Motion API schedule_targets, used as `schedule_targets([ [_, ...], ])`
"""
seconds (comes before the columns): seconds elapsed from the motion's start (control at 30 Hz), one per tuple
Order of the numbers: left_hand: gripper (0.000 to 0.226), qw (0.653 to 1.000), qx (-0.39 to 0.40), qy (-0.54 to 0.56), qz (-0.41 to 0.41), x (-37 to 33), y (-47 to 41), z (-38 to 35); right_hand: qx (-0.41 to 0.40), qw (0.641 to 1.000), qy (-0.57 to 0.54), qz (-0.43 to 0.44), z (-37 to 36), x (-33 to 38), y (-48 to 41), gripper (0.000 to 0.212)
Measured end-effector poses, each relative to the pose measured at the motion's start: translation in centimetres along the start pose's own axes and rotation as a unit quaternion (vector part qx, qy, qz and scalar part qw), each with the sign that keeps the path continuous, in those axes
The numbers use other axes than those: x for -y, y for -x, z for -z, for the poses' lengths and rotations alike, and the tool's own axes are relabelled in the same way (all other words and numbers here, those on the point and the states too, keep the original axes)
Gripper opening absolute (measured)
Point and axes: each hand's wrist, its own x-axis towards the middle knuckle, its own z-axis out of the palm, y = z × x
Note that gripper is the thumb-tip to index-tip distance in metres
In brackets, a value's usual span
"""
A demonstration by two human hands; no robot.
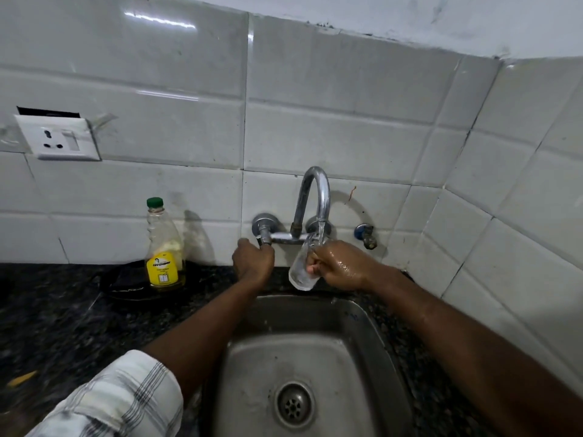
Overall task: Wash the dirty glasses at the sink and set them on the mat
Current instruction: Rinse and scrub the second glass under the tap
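Observation:
A clear drinking glass (302, 272) tilts under the chrome tap spout (315, 197), and a thin stream of water runs into its mouth. My right hand (340, 266), wet, grips the glass around its side above the back rim of the steel sink (347, 357). My left hand (252, 261) is curled round the left tap handle (264, 238) on the wall. The mat is not in view.
A dish-soap bottle (164, 250) with a green cap and yellow label stands on a dark tray (126, 285) left of the tap, on the black speckled counter (47, 326). A wall socket (60, 138) sits at upper left. A small side valve (366, 234) sticks out right of the tap.

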Motion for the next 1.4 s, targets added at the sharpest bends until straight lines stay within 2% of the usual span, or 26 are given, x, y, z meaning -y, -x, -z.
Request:
schedule_targets([
  [0.07,0.040,0.994,0.018,-0.080,-0.073,-1.4,0.2,0.6,0.031,0.999,0.011,0.000,0.4,0.2,0.2,0.009],
  [0.17,0.036,0.955,0.131,-0.224,-0.145,-3.2,0.5,1.6,0.029,0.999,-0.003,-0.013,0.8,0.4,0.2,0.009],
  [0.23,0.037,0.925,0.199,-0.274,-0.172,-3.7,0.0,2.5,0.040,0.999,-0.020,-0.017,1.0,0.8,0.2,0.010],
  [0.27,0.037,0.925,0.207,-0.268,-0.172,-3.6,-0.5,2.8,0.045,0.998,-0.029,-0.020,1.0,1.0,0.3,0.010],
  [0.33,0.036,0.951,0.182,-0.206,-0.141,-2.5,-0.9,2.7,0.033,0.999,-0.030,-0.022,1.1,1.5,0.6,0.011],
  [0.4,0.039,0.984,0.125,-0.119,-0.053,-1.1,0.2,2.3,0.008,0.998,-0.055,-0.032,1.2,1.5,1.0,0.012],
  [0.43,0.041,0.989,0.131,-0.068,0.012,-0.3,1.0,2.0,-0.002,0.996,-0.075,-0.040,1.2,1.5,1.2,0.014],
  [0.47,0.043,0.981,0.177,-0.005,0.078,0.4,2.0,1.3,-0.011,0.995,-0.084,-0.044,1.2,1.6,1.5,0.016],
  [0.53,0.052,0.920,0.320,0.124,0.190,0.5,4.3,0.1,-0.033,0.993,-0.102,-0.050,1.0,2.0,2.0,0.015],
  [0.57,0.057,0.886,0.359,0.193,0.223,0.1,5.4,-0.3,-0.047,0.989,-0.128,-0.057,0.8,2.3,2.4,0.012],
  [0.63,0.057,0.839,0.364,0.322,0.245,-0.8,6.7,-1.2,-0.075,0.972,-0.208,-0.078,0.0,2.4,3.3,0.010],
  [0.67,0.051,0.840,0.339,0.351,0.238,-1.2,6.9,-1.6,-0.097,0.959,-0.250,-0.092,-0.7,2.3,3.7,0.010],
  [0.7,0.042,0.856,0.301,0.355,0.224,-1.4,7.2,-1.8,-0.118,0.938,-0.306,-0.114,-1.3,2.1,4.2,0.010],
  [0.73,0.035,0.890,0.252,0.322,0.200,-1.5,7.3,-2.1,-0.136,0.901,-0.385,-0.147,-2.0,1.9,4.7,0.012],
  [0.8,0.033,0.966,0.150,0.180,0.110,-1.5,7.2,-2.4,-0.149,0.783,-0.559,-0.230,-3.3,1.6,5.3,0.017],
  [0.83,0.035,0.991,0.101,0.086,0.027,-1.5,7.1,-2.3,-0.151,0.729,-0.611,-0.270,-4.0,1.4,5.5,0.018],
  [0.87,0.036,0.995,0.071,0.002,-0.069,-1.7,6.9,-2.2,-0.152,0.701,-0.623,-0.311,-4.6,1.1,5.6,0.019],
  [0.9,0.038,0.986,0.055,-0.059,-0.149,-2.0,7.1,-1.8,-0.140,0.698,-0.610,-0.347,-5.2,0.7,5.7,0.023],
  [0.93,0.038,0.973,0.048,-0.103,-0.199,-2.2,7.1,-1.4,-0.122,0.716,-0.574,-0.377,-5.8,0.3,5.7,0.028],
  [1.0,0.038,0.955,0.044,-0.163,-0.245,-2.8,7.0,-0.8,-0.082,0.788,-0.462,-0.399,-6.1,-0.1,5.7,0.038],
  [1.07,0.037,0.933,0.057,-0.226,-0.273,-3.4,7.0,-0.4,-0.062,0.855,-0.362,-0.367,-5.8,-0.1,5.6,0.049],
  [1.13,0.040,0.910,0.073,-0.279,-0.298,-4.2,7.2,0.0,-0.045,0.892,-0.353,-0.281,-4.8,0.4,5.1,0.061],
  [1.23,0.040,0.894,0.083,-0.296,-0.327,-4.9,8.0,0.4,-0.022,0.880,-0.440,-0.176,-4.1,1.7,3.9,0.075],
  [1.33,0.046,0.918,0.080,-0.240,-0.305,-5.0,8.8,1.1,-0.043,0.862,-0.484,-0.145,-4.7,2.6,2.9,0.073],
  [1.4,0.052,0.949,0.081,-0.157,-0.263,-4.7,8.9,1.9,-0.071,0.855,-0.493,-0.146,-5.2,2.8,2.7,0.065],
])
